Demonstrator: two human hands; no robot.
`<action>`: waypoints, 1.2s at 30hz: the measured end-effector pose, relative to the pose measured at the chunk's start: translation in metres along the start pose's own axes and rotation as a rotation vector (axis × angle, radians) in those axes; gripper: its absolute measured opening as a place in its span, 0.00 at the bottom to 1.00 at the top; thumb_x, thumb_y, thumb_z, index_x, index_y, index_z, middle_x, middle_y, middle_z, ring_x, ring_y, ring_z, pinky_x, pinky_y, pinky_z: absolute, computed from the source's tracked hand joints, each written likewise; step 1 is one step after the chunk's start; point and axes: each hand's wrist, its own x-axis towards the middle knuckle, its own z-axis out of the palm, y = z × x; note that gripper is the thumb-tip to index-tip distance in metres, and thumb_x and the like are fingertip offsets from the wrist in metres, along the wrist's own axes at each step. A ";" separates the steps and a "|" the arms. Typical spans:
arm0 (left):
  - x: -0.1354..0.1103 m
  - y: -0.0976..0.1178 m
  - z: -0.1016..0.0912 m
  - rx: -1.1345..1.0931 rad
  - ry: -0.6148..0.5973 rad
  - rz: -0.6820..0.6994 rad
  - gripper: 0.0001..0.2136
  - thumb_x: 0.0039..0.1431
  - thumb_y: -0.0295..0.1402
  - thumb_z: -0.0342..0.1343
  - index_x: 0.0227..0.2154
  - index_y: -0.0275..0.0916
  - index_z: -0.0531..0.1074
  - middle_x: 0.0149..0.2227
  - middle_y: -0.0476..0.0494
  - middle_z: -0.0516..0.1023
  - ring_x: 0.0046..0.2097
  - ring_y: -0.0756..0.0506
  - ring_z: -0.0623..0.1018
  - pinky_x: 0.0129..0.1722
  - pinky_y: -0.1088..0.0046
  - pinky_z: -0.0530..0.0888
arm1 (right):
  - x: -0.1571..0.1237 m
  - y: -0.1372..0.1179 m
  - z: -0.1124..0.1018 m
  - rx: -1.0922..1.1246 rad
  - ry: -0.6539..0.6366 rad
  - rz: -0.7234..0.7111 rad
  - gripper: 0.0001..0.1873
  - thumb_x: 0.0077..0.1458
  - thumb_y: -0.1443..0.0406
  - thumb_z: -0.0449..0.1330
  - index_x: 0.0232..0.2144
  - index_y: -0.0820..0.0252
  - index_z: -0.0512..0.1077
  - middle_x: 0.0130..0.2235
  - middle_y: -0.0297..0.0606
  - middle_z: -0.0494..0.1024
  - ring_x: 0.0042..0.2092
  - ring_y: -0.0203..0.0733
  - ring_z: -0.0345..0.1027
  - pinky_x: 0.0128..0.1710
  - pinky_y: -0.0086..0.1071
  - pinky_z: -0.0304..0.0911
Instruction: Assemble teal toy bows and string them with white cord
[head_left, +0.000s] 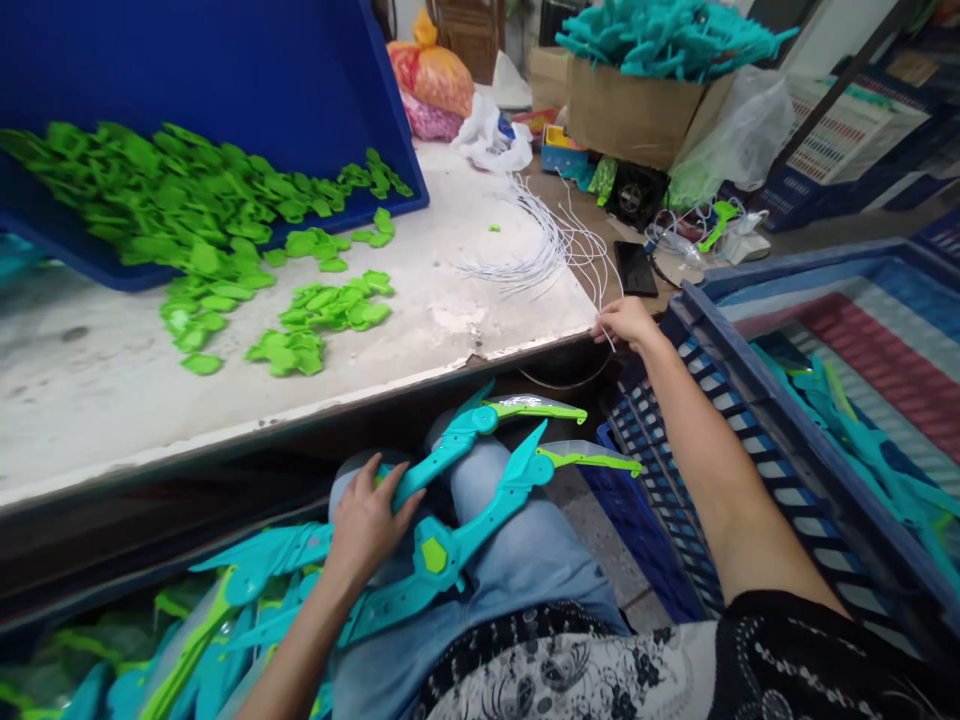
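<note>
Across my lap lie two turquoise plastic toy bows with lime-green tips. My left hand [371,515] is closed over the middle of the upper toy bow [446,448], its fingers curled across the body. The lower toy bow [480,530] lies beside it, with a green hexagonal piece [433,555] at its centre. Out to the right, at the table corner, my right hand [628,322] pinches the end of a white cord. The other white cords [551,235] spread in a loose bundle on the tabletop behind that hand.
A tipped blue bin [225,60] spills green pieces [322,305] onto the white table [420,350]. More bows fill the space at lower left [180,650]. A blue crate [720,330] stands at right. Behind are a phone [634,268] and a cardboard box [630,110] of turquoise parts.
</note>
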 end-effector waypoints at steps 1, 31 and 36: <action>0.000 0.000 -0.001 -0.011 -0.002 -0.003 0.22 0.59 0.45 0.46 0.48 0.36 0.74 0.56 0.29 0.66 0.54 0.31 0.71 0.51 0.53 0.70 | 0.001 0.001 -0.002 -0.008 0.017 -0.007 0.09 0.47 0.78 0.58 0.19 0.66 0.68 0.16 0.34 0.72 0.17 0.31 0.66 0.16 0.20 0.51; 0.008 0.268 0.011 -1.570 -0.809 -0.361 0.10 0.50 0.38 0.60 0.26 0.34 0.75 0.20 0.50 0.73 0.19 0.55 0.66 0.21 0.79 0.63 | -0.201 0.152 -0.009 0.549 -0.079 0.247 0.20 0.29 0.56 0.73 0.27 0.62 0.78 0.19 0.30 0.72 0.20 0.29 0.61 0.17 0.23 0.53; 0.009 0.269 0.015 -1.339 -0.888 -0.110 0.08 0.54 0.32 0.58 0.23 0.34 0.75 0.18 0.51 0.72 0.20 0.54 0.68 0.22 0.80 0.64 | -0.211 0.165 -0.015 0.397 -0.207 0.221 0.17 0.36 0.56 0.69 0.27 0.63 0.78 0.21 0.31 0.73 0.21 0.29 0.60 0.19 0.24 0.51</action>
